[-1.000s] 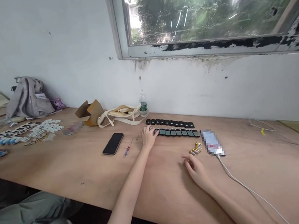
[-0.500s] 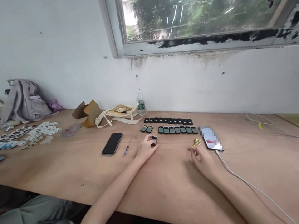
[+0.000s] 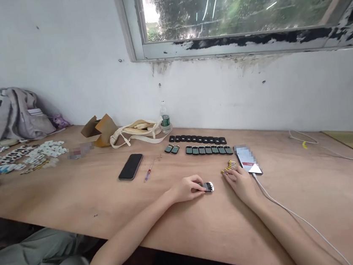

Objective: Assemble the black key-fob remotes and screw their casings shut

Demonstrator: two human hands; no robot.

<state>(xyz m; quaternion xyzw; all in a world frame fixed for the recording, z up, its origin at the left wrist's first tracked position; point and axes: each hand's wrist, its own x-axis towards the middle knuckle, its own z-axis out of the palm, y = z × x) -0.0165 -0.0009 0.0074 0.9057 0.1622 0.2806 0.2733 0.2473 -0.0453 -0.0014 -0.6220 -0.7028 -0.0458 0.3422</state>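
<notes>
My left hand (image 3: 186, 189) rests on the plywood table (image 3: 75, 195) and pinches a small black-and-white device (image 3: 208, 186) at its fingertips. Just to its right lies my right hand (image 3: 239, 183), fingers beside a small cluster of brass-coloured pins (image 3: 229, 166) and holding nothing visible. Farther back runs a row of dark devices with glossy faces (image 3: 207, 150), and two similar ones (image 3: 172, 148) lie left of it. Behind these is a row of black pieces (image 3: 197, 140). A red-handled small screwdriver (image 3: 150, 171) lies left of my hands.
A black smartphone (image 3: 130, 166) lies left of the screwdriver. A pixelated device (image 3: 246, 159) trails a white cable (image 3: 287, 209) past my right arm. A water bottle (image 3: 164, 117), cloth bag (image 3: 135, 133), cardboard scrap (image 3: 98, 132) and many small parts (image 3: 23, 158) line the back and left.
My left hand has moved right and toward me, carrying the small device from the row. Two similar devices now lie apart at the row's left end. The view has tilted slightly.
</notes>
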